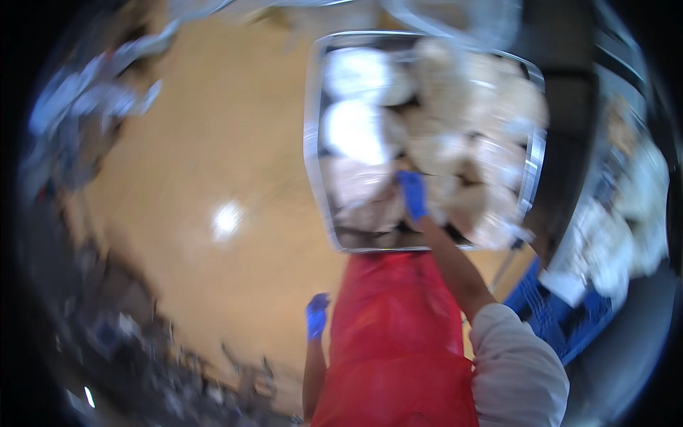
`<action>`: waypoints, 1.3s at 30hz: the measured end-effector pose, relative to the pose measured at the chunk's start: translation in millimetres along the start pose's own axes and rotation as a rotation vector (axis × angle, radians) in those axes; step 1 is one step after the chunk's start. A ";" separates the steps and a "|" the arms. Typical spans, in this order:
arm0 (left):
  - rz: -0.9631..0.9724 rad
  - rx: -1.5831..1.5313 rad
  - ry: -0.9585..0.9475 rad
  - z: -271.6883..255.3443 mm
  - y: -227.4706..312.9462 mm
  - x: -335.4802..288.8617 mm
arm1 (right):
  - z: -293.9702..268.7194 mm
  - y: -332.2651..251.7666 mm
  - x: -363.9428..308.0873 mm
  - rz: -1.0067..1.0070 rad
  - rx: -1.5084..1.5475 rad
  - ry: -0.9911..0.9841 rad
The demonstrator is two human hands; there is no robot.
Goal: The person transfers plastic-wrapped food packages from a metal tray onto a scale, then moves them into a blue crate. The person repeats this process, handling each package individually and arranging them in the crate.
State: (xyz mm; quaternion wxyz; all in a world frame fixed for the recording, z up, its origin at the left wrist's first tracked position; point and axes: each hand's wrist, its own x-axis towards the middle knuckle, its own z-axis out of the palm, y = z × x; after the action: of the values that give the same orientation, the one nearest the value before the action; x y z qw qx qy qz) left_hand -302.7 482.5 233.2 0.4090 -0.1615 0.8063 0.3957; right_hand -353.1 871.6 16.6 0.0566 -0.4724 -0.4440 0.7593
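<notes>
My right hand (413,193), in a blue glove, reaches over a large metal-rimmed tray (311,132). It is among pale, rounded bundles (435,151) that look wrapped in clear plastic; blur hides what they are and whether the fingers grip one. Strong glare whitens the bundles on the tray's left side. Down beside my red apron (398,313) hangs my left hand (317,314), also gloved in blue, away from the tray. Its fingers are smeared by motion.
Smooth orange-tan floor (199,156) spreads to the left. On the right, white bags (605,242) lie by a blue crate (544,313). Dark, blurred equipment (135,320) lines the lower left, and crumpled plastic (99,89) shows at the upper left.
</notes>
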 end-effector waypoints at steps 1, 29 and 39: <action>-0.100 -0.261 0.064 8.2 -1.3 2.3 | -4.6 -35.2 -9.7 -0.028 -0.003 0.034; 0.095 0.030 0.192 32.8 -39.5 -134.5 | -459.3 -553.8 -106.4 -0.985 -1.427 0.587; 0.048 -0.040 0.039 123.4 -125.8 -55.4 | -284.7 -402.8 -182.6 -1.007 -0.996 0.282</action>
State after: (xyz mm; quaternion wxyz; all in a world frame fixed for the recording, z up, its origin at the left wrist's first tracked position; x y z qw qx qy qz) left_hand -129.6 494.2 169.6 0.3804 -0.1580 0.8097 0.4180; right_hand -169.0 1197.4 386.1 0.2343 -0.2736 -0.8897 0.2803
